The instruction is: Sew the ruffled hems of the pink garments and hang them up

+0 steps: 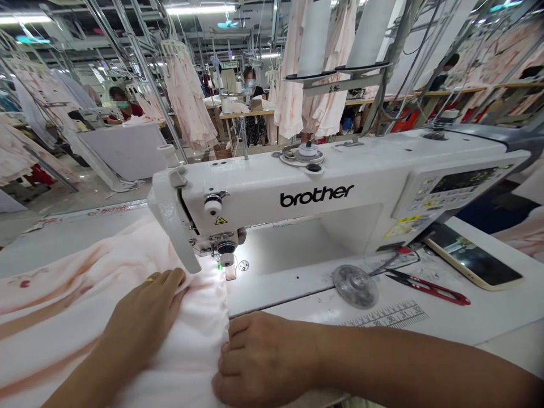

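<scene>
Okay, "brother" on sewing mach (272, 198), pink fabric (178, 351)

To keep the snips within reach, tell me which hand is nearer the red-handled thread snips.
Right hand. It lies on the pale pink fabric, short of the thread snips and to their left; the left hand lies farther left on the same fabric.

This was a garment factory's sewing floor: a Brother industrial sewing machine (314, 195) stood in front, pale pink dresses (187, 96) hung from metal racks (144, 73), and masked workers (121, 105) sat at other tables (246, 114) under strip lights (199, 9).
</scene>
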Motion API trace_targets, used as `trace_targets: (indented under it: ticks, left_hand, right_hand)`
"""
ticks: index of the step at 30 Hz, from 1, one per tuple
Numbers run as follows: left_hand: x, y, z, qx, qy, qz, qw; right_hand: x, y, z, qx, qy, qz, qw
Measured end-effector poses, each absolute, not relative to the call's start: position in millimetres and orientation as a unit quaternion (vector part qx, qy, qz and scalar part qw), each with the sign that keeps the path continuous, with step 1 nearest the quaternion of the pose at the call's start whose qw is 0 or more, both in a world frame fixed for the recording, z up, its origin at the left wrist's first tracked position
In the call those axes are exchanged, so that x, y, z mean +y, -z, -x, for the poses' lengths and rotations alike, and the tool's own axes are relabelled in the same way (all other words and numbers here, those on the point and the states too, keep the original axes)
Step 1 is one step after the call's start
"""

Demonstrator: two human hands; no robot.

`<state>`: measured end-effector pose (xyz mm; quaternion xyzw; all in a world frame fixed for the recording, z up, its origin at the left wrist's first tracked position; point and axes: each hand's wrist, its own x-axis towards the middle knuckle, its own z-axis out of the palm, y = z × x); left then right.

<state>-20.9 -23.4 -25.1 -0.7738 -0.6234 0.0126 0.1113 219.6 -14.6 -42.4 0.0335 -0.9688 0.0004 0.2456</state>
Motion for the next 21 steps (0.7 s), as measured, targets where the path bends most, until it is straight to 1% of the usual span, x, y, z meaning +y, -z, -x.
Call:
trace_targets:
  ticks: [2, 4, 5, 7, 12, 21]
  left_hand:
    - [-23, 33, 25, -0.542, 0.022, 0.824, 0.165]
    - [-24, 36, 26, -0.442, 0.040, 0.873, 0.201]
    - [-24, 36, 26, -0.396, 0.039, 0.895, 0.201]
    - [-25, 34, 25, -0.340, 0.037, 0.925, 0.167]
    - [-29, 33, 16, -0.395, 0.068, 0.914, 0.064]
    - [-14, 43, 13, -0.435, 0.076, 0.897, -0.001]
  right_hand:
    - [-14, 43, -219, -0.979, -0.017, -0.032, 0.199]
    - [-13, 43, -219, -0.983, -0.030, -0.035, 0.177]
    - [-12, 43, -219, -0.984, -0.034, -0.035, 0.174]
    - [-11, 44, -219, -0.982, -0.038, -0.041, 0.178]
    - [-10, 44, -219, -0.977, -0.034, -0.051, 0.204]
    - [-2, 44, -220, -0.980, -0.019, -0.026, 0.198]
